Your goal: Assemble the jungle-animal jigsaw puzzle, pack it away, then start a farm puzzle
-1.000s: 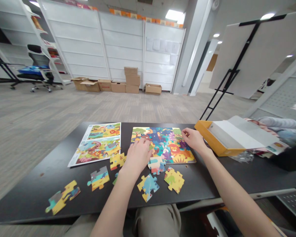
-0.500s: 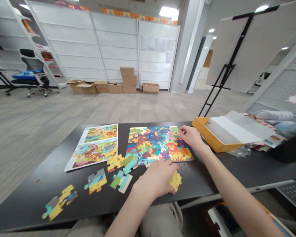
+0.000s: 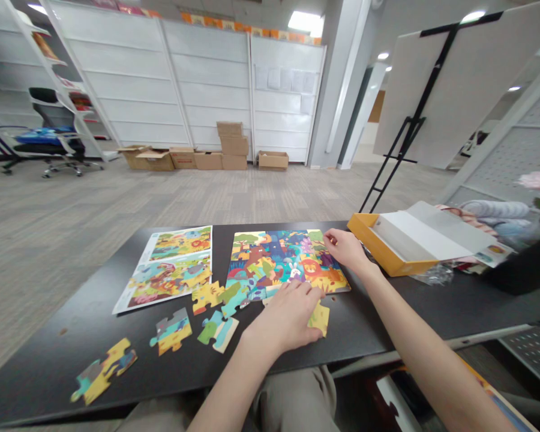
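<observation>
A colourful animal jigsaw puzzle (image 3: 274, 258), largely joined, lies flat on the black table with a lion and a white rabbit in its picture. My left hand (image 3: 288, 315) is at its near edge, fingers bent down, with a yellow puzzle piece (image 3: 320, 318) between thumb and forefinger; the fingers hide part of this piece. At the puzzle's upper right edge is my right hand (image 3: 345, 247), its fingers curled together; whether anything is between them is hidden. Loose pieces lie to the left: a yellow one (image 3: 207, 296), a green and cream one (image 3: 218, 330) and a grey-blue one (image 3: 173, 331).
A printed picture sheet (image 3: 166, 267) lies left of the puzzle. Joined yellow pieces (image 3: 105, 369) are near the table's front left. An open yellow box (image 3: 393, 252) stands on the right, beside crumpled clear plastic (image 3: 434, 275). Behind it is an easel board (image 3: 459, 90).
My left hand has shifted slightly away from me, and the yellow piece under it has moved and turned a little. My right hand stays at the puzzle's edge. The whole view has shifted slightly.
</observation>
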`<action>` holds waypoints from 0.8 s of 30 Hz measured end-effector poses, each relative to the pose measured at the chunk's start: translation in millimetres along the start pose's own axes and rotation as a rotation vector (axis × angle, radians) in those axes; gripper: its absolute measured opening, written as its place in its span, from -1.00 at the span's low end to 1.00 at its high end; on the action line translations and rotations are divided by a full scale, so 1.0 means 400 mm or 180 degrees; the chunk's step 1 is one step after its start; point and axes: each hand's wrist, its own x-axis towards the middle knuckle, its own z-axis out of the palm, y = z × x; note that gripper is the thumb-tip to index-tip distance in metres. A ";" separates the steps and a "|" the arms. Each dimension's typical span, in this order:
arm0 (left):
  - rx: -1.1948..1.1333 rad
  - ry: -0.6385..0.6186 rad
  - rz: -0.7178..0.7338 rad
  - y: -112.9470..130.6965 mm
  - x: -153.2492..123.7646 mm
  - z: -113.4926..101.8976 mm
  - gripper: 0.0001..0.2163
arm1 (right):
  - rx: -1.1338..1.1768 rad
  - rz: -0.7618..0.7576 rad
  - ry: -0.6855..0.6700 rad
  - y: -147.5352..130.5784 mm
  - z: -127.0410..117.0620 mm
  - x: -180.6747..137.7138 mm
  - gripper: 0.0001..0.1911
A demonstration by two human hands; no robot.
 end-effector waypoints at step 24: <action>-0.1160 0.1531 -0.1710 -0.222 -0.130 -0.158 -0.74 | 0.0027 -0.0015 -0.0033 0.005 0.001 0.001 -0.80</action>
